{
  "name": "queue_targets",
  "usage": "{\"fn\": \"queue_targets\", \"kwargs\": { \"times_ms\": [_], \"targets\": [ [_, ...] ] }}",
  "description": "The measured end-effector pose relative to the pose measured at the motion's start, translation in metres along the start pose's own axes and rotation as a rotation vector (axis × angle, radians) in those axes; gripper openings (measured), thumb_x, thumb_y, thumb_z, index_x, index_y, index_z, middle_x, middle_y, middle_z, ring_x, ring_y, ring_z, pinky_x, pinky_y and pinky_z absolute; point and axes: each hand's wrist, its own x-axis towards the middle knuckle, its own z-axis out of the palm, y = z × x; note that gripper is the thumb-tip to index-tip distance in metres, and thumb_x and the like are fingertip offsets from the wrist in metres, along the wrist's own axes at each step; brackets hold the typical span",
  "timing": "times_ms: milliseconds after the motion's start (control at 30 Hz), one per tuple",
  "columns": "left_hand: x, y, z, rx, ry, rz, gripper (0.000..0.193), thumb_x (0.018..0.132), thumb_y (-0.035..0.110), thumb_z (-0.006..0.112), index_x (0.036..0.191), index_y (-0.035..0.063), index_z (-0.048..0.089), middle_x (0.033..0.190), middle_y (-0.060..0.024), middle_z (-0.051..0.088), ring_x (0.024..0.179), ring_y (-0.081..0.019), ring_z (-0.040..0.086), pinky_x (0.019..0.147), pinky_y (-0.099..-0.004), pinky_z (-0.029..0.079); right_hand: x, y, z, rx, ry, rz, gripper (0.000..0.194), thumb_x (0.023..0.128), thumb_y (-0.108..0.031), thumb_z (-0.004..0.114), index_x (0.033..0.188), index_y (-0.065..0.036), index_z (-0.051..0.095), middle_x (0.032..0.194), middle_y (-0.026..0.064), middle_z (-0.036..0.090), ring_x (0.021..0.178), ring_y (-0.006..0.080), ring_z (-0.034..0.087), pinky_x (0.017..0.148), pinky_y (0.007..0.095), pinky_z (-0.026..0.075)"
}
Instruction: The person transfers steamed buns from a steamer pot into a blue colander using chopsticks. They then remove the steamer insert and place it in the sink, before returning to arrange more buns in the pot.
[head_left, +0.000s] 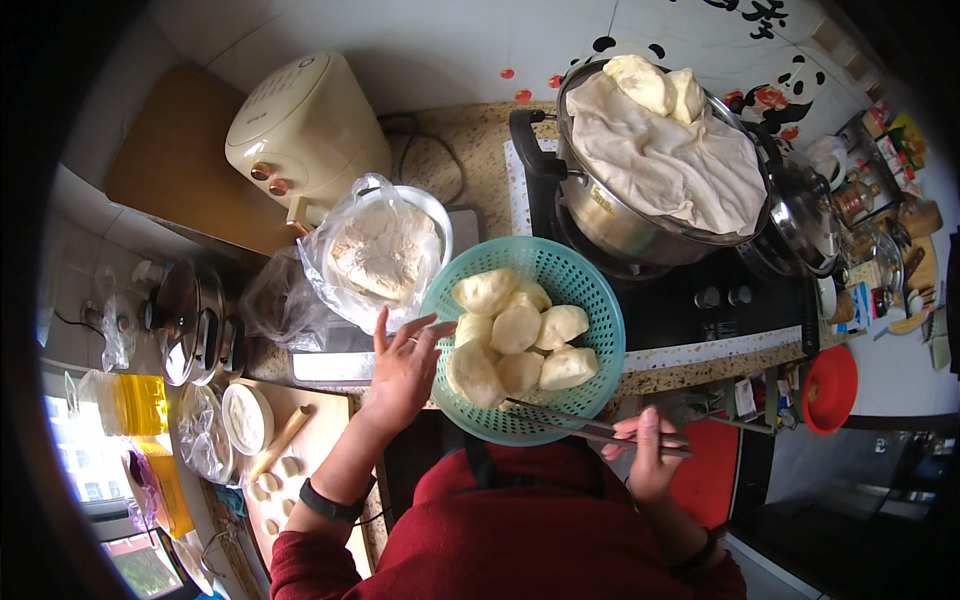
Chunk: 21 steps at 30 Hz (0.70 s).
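Observation:
A turquoise plastic colander (604, 330) sits in front of me, close against my body. Several pale steamed buns (516, 330) are piled inside it. My right hand (649, 450) grips a pair of dark chopsticks (577, 429), whose tips reach the lower bun in the colander. With fingers spread and nothing in them, my left hand (405, 367) is at the colander's left rim; whether it touches the rim, I cannot tell. At the upper right stands a steel steamer pot (611, 225), lined with a pale cloth (667, 165), with buns (649, 86) at its far edge.
Behind my left hand, a white bowl (442, 217) holds flour in a plastic bag (315, 247). A cream air fryer (307, 127) stands beyond. At left, a wooden board (322, 420) carries a rolling pin (281, 442) and small dough pieces (270, 482). The pot rests on a black gas hob (675, 322).

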Motion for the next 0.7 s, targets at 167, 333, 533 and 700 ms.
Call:
{"fn": "queue_targets", "kwargs": {
  "times_ms": [167, 333, 533, 700],
  "targets": [
    [0.028, 0.005, -0.046, -0.099, 0.213, 0.004, 0.028, 0.081, -0.002, 0.061, 0.106, 0.0101, 0.062, 0.109, -0.0032, 0.065, 0.114, -0.0254, 0.057, 0.112, -0.05, 0.024, 0.025, -0.048, -0.034, 0.062, 0.228, -0.175, 0.04, 0.101, -0.031, 0.043, 0.077, -0.001, 0.054, 0.064, 0.0109, 0.056, 0.041, 0.0156, 0.051, 0.038, 0.0235, 0.045],
    [0.084, 0.037, -0.121, -0.668, 0.089, 0.061, 0.019, 0.092, 0.01, 0.059, 0.108, 0.0027, 0.064, 0.106, -0.0118, 0.066, 0.108, -0.0247, 0.058, 0.094, -0.0347, 0.042, 0.084, -0.113, -0.072, 0.36, 0.575, -0.471, 0.039, 0.097, -0.039, 0.051, 0.085, -0.002, 0.058, 0.071, 0.0064, 0.055, 0.053, 0.0153, 0.051, 0.045, 0.0267, 0.041],
    [0.194, 0.061, -0.148, -0.914, -0.037, 0.232, 0.027, 0.098, 0.016, 0.053, 0.117, -0.0011, 0.058, 0.111, -0.0077, 0.063, 0.105, -0.0127, 0.056, 0.091, -0.0286, 0.045, 0.168, -0.137, -0.075, 0.407, 0.556, -0.549, 0.041, 0.095, -0.039, 0.057, 0.097, 0.002, 0.061, 0.079, 0.0072, 0.058, 0.061, 0.0156, 0.061, 0.058, 0.0269, 0.053],
    [0.289, 0.081, -0.112, -0.476, 0.157, 0.329, 0.024, 0.089, 0.012, 0.061, 0.112, 0.0065, 0.064, 0.108, -0.0108, 0.065, 0.091, -0.0281, 0.063, 0.084, -0.0345, 0.05, 0.227, -0.149, -0.067, 0.451, 0.479, -0.543, 0.039, 0.094, -0.038, 0.057, 0.095, 0.001, 0.06, 0.08, 0.0079, 0.058, 0.061, 0.0158, 0.061, 0.058, 0.028, 0.054]
  ]
}}
